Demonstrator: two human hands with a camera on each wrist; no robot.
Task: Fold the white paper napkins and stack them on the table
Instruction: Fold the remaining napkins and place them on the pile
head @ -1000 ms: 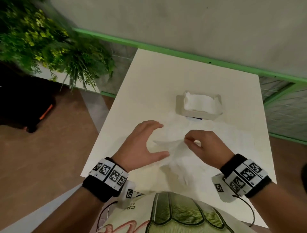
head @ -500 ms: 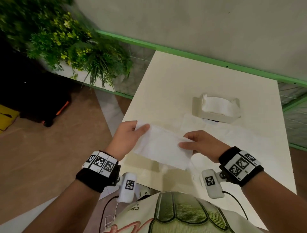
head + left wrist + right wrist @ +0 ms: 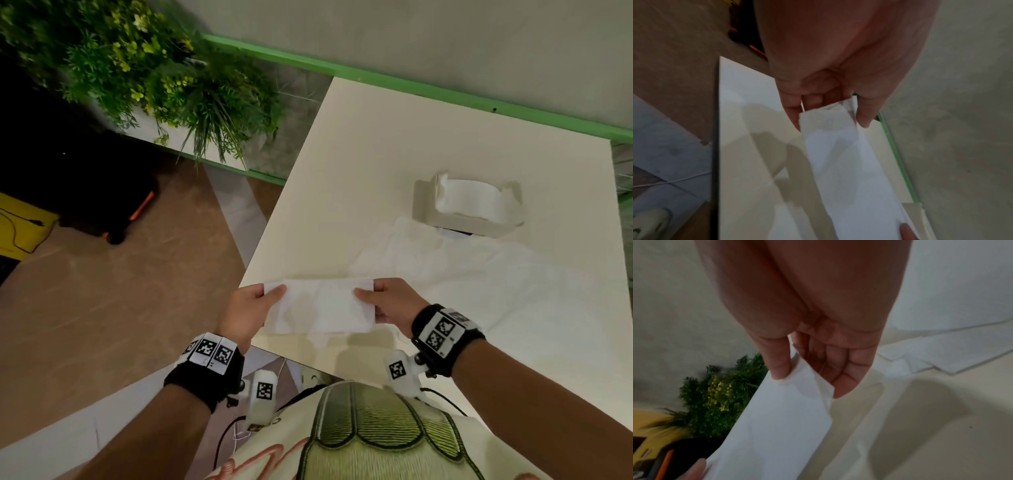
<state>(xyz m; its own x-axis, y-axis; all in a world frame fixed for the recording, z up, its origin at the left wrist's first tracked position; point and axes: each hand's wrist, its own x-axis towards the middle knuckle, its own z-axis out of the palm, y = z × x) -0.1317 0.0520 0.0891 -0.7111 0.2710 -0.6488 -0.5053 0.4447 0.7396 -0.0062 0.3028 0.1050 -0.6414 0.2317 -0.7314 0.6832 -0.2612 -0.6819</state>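
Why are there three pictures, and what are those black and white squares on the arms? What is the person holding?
No machine here: a person is working with two bare hands. The checkered squares are printed markers on the wristbands. One camera sits on the person's head and looks down at everything. Two more sit on the wrists, so those pictures show each hand from very close up.

The left hand and the right hand each pinch one end of a white paper napkin, stretched between them above the near edge of the white table. In the close-ups you see the left hand and the right hand pinching that same napkin.

On the table more napkins lie spread out, and behind them stands a napkin holder with napkins inside. Green plants grow beside the table.
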